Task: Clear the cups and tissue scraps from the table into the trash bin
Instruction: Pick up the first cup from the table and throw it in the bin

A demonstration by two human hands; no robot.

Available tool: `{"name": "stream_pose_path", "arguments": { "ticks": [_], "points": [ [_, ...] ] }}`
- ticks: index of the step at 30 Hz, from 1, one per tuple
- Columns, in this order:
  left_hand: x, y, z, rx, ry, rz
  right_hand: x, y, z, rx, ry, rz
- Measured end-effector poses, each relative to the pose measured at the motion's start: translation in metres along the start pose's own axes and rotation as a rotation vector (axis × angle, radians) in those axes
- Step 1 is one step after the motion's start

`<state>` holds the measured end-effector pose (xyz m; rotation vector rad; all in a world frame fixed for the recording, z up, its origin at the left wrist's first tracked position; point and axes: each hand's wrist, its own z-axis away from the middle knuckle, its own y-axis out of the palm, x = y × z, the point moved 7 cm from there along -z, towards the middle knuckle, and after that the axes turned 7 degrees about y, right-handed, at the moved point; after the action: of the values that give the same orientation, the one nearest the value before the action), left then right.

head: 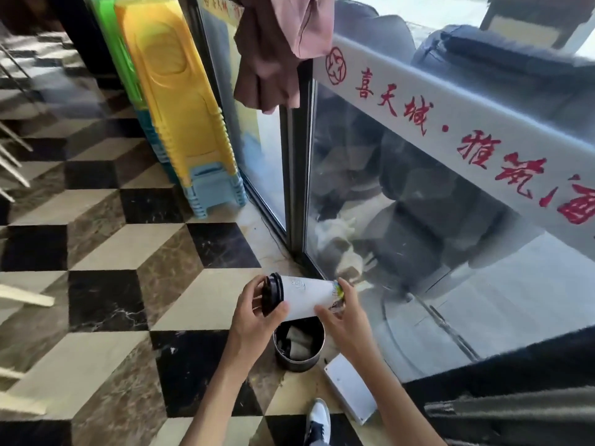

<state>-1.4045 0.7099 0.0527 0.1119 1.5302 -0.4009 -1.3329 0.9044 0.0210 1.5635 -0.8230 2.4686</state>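
A white paper cup (pixel 306 296) with a black lid (pixel 273 294) lies sideways in both my hands, lid end to the left. My left hand (pixel 257 317) grips the lid end with thumb and fingers around it. My right hand (pixel 344 320) holds the cup's base end. The cup hovers directly above a small dark round trash bin (pixel 297 360) on the floor, which holds white paper scraps and what looks like another cup.
A glass door with a white banner (pixel 450 123) runs along the right. Stacked yellow and blue plastic stools (pixel 190 123) stand at the back. A flat white device (pixel 349 391) lies on the checkered floor by the bin. My shoe (pixel 317 421) is below it.
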Motion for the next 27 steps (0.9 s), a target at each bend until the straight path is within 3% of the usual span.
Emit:
{"name": "stream_pose_path", "arguments": {
  "ticks": [9,21,27],
  "points": [
    [0.15,0.038,-0.074,0.057,-0.262,-0.066,-0.106,0.05,-0.093,0.088,0.271,0.039],
    [0.463,0.083,-0.11,0.132,-0.631,-0.103,-0.364,0.188,-0.205,0.146,0.595,0.033],
    [0.566,0.103,-0.151,0.174,-0.651,-0.15,-0.453,0.237,-0.265,0.113,0.647,0.038]
  ]
}}
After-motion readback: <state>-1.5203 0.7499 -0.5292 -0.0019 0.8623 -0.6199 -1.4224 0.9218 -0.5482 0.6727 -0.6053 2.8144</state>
